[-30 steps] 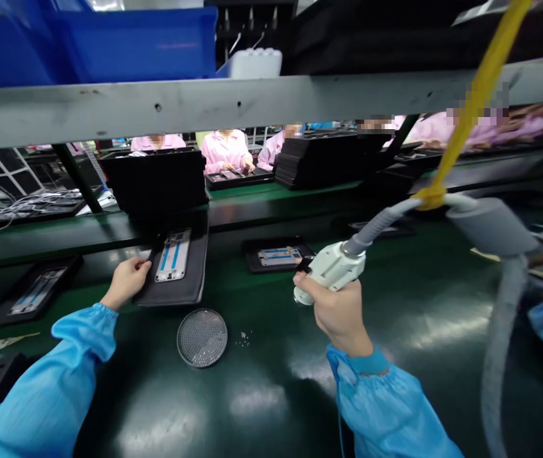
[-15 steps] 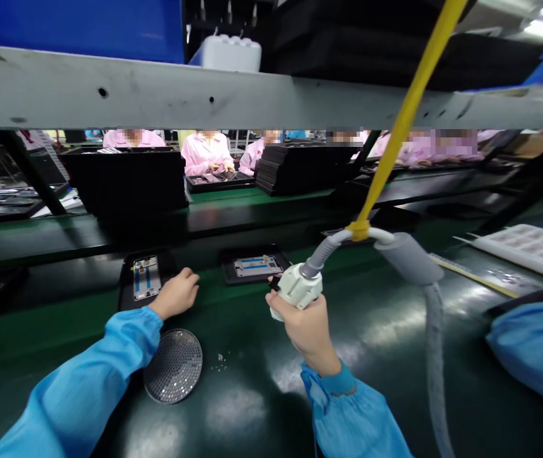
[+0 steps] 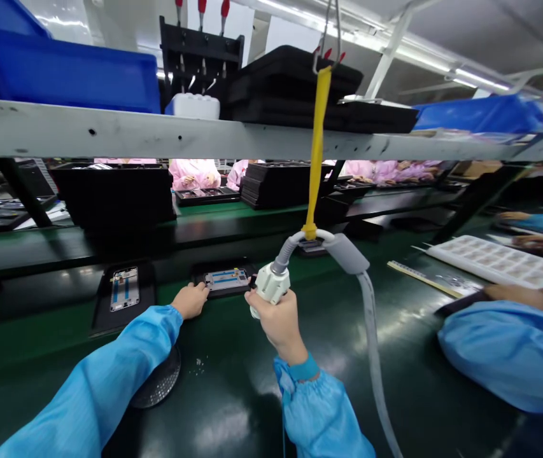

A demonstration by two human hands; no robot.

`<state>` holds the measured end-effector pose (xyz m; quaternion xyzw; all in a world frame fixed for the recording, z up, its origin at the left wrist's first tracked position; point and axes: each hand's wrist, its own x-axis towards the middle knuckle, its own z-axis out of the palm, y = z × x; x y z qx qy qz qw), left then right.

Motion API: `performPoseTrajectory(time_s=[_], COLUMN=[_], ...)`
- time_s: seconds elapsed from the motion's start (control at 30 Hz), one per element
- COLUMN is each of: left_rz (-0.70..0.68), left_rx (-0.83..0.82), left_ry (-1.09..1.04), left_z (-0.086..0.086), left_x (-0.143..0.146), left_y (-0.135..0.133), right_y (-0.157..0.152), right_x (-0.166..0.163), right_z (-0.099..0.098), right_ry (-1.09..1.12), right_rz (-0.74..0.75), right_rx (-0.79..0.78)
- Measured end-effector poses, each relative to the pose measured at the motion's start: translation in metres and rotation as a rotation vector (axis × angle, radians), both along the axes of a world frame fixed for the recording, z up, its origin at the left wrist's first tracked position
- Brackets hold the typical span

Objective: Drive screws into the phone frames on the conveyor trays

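My left hand (image 3: 190,300) is at the left edge of a black tray (image 3: 226,294), its fingers curled and pressed on that edge. In this tray lies a phone frame (image 3: 226,280) with blue strips. My right hand (image 3: 277,321) is wrapped round a white hand tool (image 3: 271,284) with a grey hose (image 3: 373,343). A yellow strap (image 3: 317,146) holds up the hose. The tool's front end is close to the tray's right side. Left of my left hand, a second phone frame (image 3: 125,289) lies in another black tray (image 3: 100,313).
A round perforated metal dish (image 3: 160,385) is partly under my left sleeve, with small white crumbs (image 3: 198,367) beside it. A white compartment tray (image 3: 495,261) and a co-worker's blue sleeve (image 3: 510,356) are on the right. A metal shelf rail (image 3: 123,132) crosses overhead.
My left hand has moved right, from beside the left tray to the edge of the middle tray. My right hand still holds the tool. The view has tilted up and swung right.
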<state>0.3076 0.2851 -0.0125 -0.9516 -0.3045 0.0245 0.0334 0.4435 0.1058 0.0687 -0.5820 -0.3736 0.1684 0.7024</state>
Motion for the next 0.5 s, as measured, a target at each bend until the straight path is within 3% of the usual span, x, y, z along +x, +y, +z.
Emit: performPoseTrajectory(time_s=[0.2, 0.3, 0.4, 0.5], left_rz=[0.039, 0.057, 0.041, 0.001], left_rx=[0.111, 0.209, 0.296, 0.331], left_ry=[0.015, -0.043, -0.12, -0.189], left_z=[0.008, 0.021, 0.033, 0.035], left_x=[-0.033, -0.067, -0.125, -0.197], left_y=[-0.007, -0.024, -0.062, -0.124], right_y=[-0.001, -0.003, -0.006, -0.009], right_x=[0.011, 0.018, 0.022, 0.023], right_z=[-0.001, 0.002, 0.006, 0.01], right_ry=[0.025, 0.034, 0.05, 0.075], right_rz=[-0.059, -0.092, -0.118, -0.136], right_rx=[0.07, 0.114, 0.152, 0.18])
